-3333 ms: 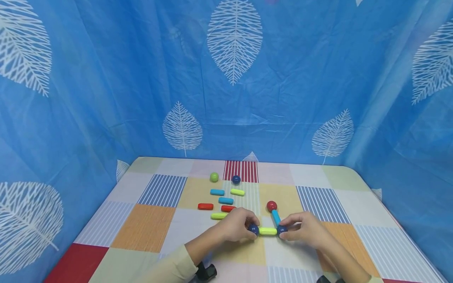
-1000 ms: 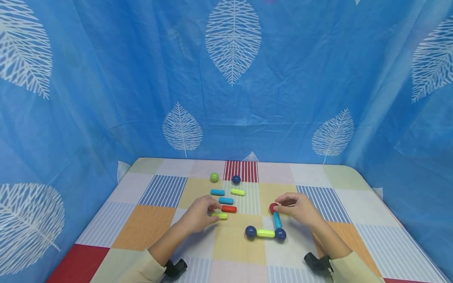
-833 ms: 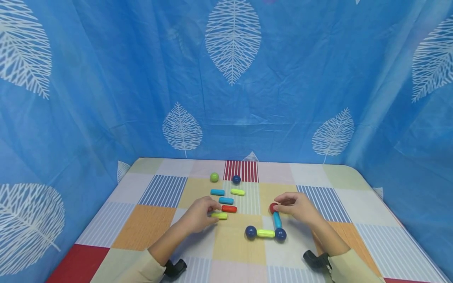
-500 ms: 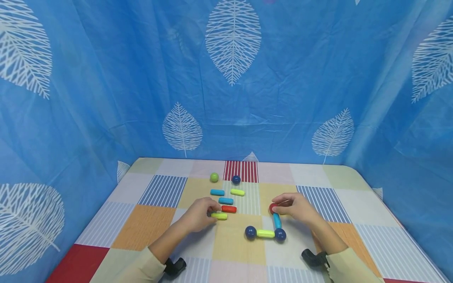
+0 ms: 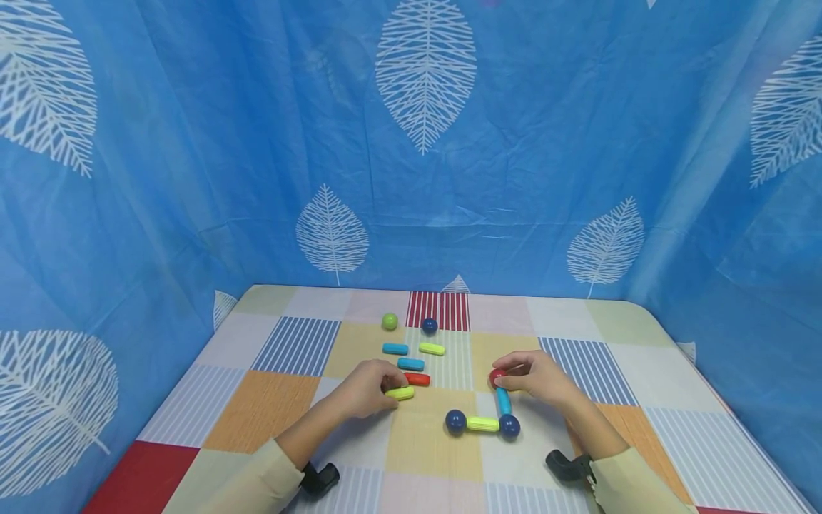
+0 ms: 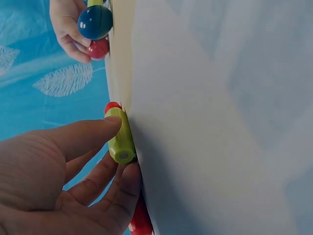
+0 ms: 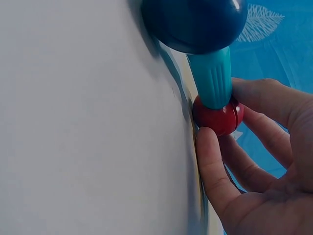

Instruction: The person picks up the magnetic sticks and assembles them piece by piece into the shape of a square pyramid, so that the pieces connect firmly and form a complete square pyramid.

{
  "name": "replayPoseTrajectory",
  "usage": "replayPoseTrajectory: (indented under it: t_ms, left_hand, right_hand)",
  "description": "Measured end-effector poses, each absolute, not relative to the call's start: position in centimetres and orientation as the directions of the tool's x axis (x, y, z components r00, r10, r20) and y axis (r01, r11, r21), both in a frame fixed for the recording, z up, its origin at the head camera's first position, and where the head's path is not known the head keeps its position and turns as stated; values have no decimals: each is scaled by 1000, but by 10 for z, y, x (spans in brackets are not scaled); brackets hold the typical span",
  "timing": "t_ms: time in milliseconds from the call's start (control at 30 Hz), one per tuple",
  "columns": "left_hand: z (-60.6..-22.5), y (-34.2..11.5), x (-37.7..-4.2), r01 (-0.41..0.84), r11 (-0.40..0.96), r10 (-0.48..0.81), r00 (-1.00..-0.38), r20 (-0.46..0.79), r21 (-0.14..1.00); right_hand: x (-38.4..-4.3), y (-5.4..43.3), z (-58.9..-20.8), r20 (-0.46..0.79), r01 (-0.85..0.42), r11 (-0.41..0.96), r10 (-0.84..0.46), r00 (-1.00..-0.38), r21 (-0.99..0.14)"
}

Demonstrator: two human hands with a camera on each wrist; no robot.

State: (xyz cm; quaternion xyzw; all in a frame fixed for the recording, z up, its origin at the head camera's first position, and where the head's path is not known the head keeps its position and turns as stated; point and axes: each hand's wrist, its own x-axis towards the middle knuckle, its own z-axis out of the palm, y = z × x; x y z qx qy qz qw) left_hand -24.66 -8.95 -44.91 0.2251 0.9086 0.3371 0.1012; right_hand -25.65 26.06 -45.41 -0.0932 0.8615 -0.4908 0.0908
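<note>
My left hand (image 5: 369,389) pinches a yellow-green rod (image 6: 121,134) between thumb and fingers, low over the tablecloth; a metal disc shows in the rod's end. Just beyond it lies a red rod (image 5: 419,380), and another red rod (image 6: 141,218), hidden by the hand in the head view, shows under the fingers. My right hand (image 5: 539,375) pinches a red ball (image 7: 220,117). That ball joins a light-blue rod (image 5: 504,401), which runs to a dark-blue ball (image 5: 509,427). From there a yellow-green rod (image 5: 482,425) leads left to a second dark-blue ball (image 5: 456,422).
Farther back lie two light-blue rods, one nearer (image 5: 411,364) and one farther (image 5: 394,349), and a yellow-green rod (image 5: 432,349). A green ball (image 5: 389,321) and a dark-blue ball (image 5: 429,326) sit behind them. Blue curtains (image 5: 514,143) surround the patchwork-covered table (image 5: 437,446).
Both hands have left the dark-blue balls: the left moved left to the yellow-green rod, the right moved back to the red ball. Lately the held rod has tilted slightly.
</note>
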Motion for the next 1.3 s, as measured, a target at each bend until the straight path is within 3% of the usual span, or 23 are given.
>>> replayPoseTrajectory:
  t_ms: [600,1300]
  left_hand:
    - [-448,-82,-250,370,692,499,-865,-41,620]
    - [-448,-76,-262,455,551,613,-789,31,699]
  right_hand:
    - [-256,261,-456,-90,-46,518,-233,-968,-854]
    - [-256,262,-455,-91,-39,530,-218,-972,-847]
